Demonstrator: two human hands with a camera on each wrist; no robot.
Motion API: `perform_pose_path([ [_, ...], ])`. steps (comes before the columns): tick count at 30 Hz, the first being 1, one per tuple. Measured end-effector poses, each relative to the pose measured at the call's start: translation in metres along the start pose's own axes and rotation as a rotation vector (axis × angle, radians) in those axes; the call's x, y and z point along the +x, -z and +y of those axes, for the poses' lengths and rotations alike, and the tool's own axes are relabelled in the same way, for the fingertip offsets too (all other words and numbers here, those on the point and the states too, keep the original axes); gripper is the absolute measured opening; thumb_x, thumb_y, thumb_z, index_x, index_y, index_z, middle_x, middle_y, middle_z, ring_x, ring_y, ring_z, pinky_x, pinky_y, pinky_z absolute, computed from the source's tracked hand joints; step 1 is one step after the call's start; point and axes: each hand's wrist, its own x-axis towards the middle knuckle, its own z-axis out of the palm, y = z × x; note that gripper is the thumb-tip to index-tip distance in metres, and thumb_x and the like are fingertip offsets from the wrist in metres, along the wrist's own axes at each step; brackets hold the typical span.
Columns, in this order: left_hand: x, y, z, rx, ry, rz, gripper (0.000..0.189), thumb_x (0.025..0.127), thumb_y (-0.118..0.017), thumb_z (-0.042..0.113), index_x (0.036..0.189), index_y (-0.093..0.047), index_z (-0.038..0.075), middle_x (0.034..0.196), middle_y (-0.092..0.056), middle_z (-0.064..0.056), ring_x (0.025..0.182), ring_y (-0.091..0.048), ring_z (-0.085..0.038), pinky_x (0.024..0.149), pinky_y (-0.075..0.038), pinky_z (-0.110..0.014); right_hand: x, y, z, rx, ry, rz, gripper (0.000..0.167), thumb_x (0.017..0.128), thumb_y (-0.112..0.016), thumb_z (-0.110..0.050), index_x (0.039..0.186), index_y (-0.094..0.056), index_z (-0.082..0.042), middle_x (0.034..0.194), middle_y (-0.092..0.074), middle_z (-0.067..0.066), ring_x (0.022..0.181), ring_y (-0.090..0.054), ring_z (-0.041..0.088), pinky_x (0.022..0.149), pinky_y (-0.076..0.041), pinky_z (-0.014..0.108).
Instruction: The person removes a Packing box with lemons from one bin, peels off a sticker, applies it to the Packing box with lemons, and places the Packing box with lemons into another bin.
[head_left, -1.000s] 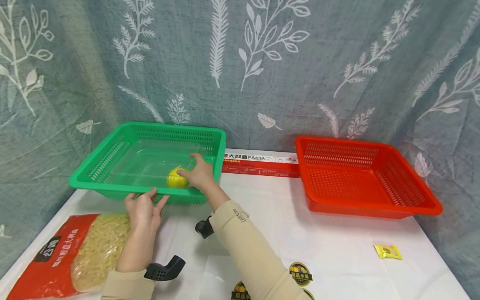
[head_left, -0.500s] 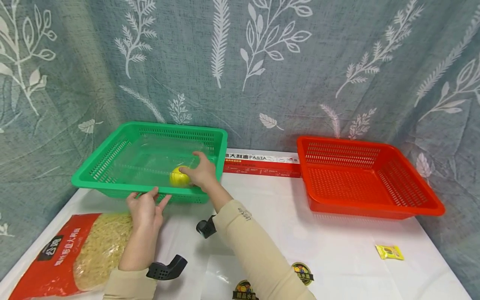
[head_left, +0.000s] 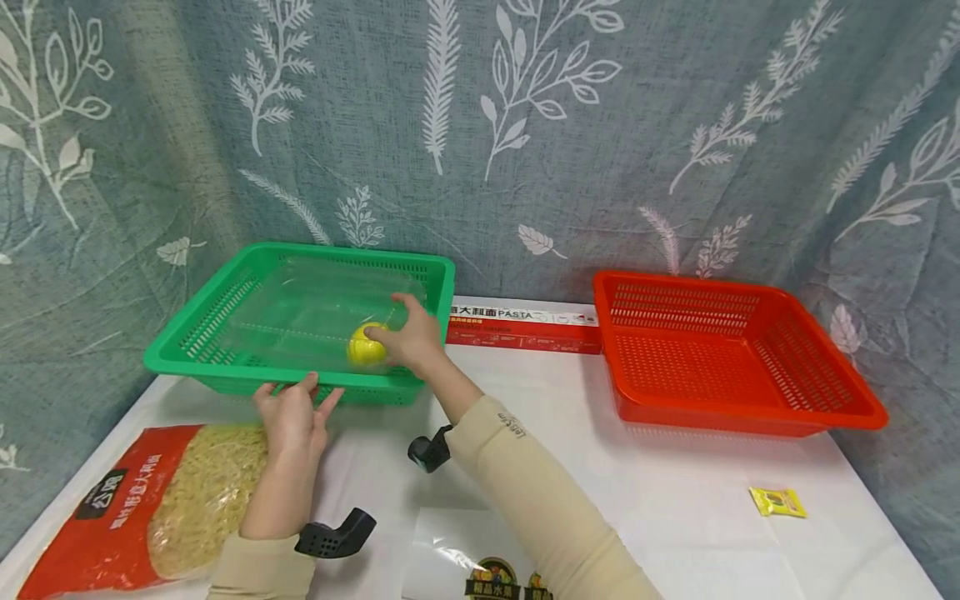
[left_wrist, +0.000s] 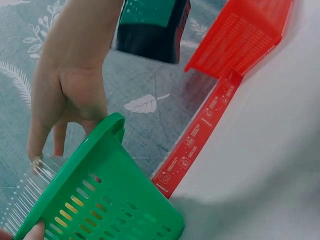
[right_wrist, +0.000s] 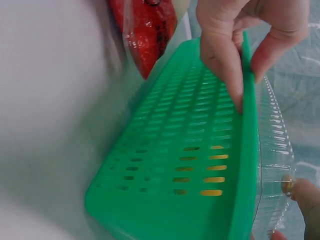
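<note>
My left hand (head_left: 291, 421) grips the near rim of the green basket (head_left: 210, 372); in the right wrist view its fingers (right_wrist: 227, 70) lie outside the rim and its thumb inside. Within the basket, a clear plastic box (head_left: 300, 312) is tilted, right end raised. My right hand (head_left: 416, 337) holds that end between thumb and fingers, and the left wrist view shows a fingertip on the box's ribbed plastic (left_wrist: 25, 202). A yellow round thing (head_left: 366, 346), lemon-like, shows beside the right thumb through the clear plastic. Yellow also shows through the basket's slots.
A red and clear bag of pasta (head_left: 150, 508) lies at the left. Behind, a red-and-white pasta box (head_left: 525, 327) spans towards a red basket (head_left: 735, 367). A small yellow packet (head_left: 777, 502) and a clear sheet with fruit stickers (head_left: 491, 577) lie on the white table.
My right hand has moved slightly right and up, lifting the right end of the clear box, and the yellow thing has shifted with it. The left hand keeps its hold on the rim.
</note>
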Motion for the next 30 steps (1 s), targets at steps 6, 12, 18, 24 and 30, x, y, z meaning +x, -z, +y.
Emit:
perform_pose_path([
  [6, 0.000, 0.001, 0.000, -0.008, 0.000, 0.000, 0.056, 0.096, -0.037, 0.006, 0.137, 0.001, 0.013, 0.111, -0.027, -0.002, 0.101, -0.037, -0.010, 0.086, -0.048, -0.027, -0.007, 0.010, -0.004, 0.028, 0.046, -0.049, 0.060, 0.081, -0.071, -0.015, 0.134, -0.043, -0.016, 0.136, -0.039, 0.016, 0.059, -0.063, 0.024, 0.058, -0.055, 0.037],
  [12, -0.001, 0.001, -0.001, -0.004, -0.008, 0.001, 0.056, 0.096, -0.038, 0.006, 0.137, -0.001, 0.013, 0.111, -0.028, -0.002, 0.101, -0.038, -0.010, 0.085, -0.049, -0.027, -0.013, 0.024, -0.010, 0.084, 0.058, -0.123, 0.061, 0.080, -0.071, -0.015, 0.134, -0.043, -0.017, 0.124, -0.046, 0.015, 0.076, -0.063, 0.028, 0.060, -0.055, 0.037],
  [18, -0.001, 0.001, -0.001, 0.005, -0.015, -0.005, 0.055, 0.096, -0.037, 0.007, 0.137, 0.000, 0.012, 0.112, -0.028, -0.002, 0.102, -0.038, -0.010, 0.085, -0.049, -0.028, -0.017, 0.039, -0.015, 0.112, 0.062, -0.151, 0.062, 0.080, -0.071, -0.016, 0.135, -0.043, -0.019, 0.124, -0.045, 0.017, 0.108, -0.051, 0.027, 0.058, -0.055, 0.035],
  [24, -0.001, 0.000, -0.002, 0.016, -0.016, 0.002, 0.055, 0.096, -0.037, 0.006, 0.137, 0.000, 0.013, 0.114, -0.027, -0.002, 0.104, -0.038, -0.012, 0.085, -0.049, -0.028, -0.021, 0.054, -0.018, 0.099, 0.044, -0.159, 0.061, 0.079, -0.072, -0.019, 0.134, -0.044, -0.024, 0.122, -0.044, 0.016, 0.096, -0.058, 0.025, 0.058, -0.055, 0.033],
  [30, 0.013, 0.006, -0.011, -0.013, -0.025, 0.011, 0.057, 0.096, -0.040, 0.007, 0.137, -0.002, 0.015, 0.117, -0.028, -0.004, 0.109, -0.038, -0.015, 0.086, -0.048, -0.031, -0.026, 0.073, -0.019, 0.113, 0.047, -0.181, 0.061, 0.081, -0.071, -0.019, 0.134, -0.043, -0.026, 0.124, -0.043, 0.015, 0.109, -0.050, 0.023, 0.062, -0.056, 0.035],
])
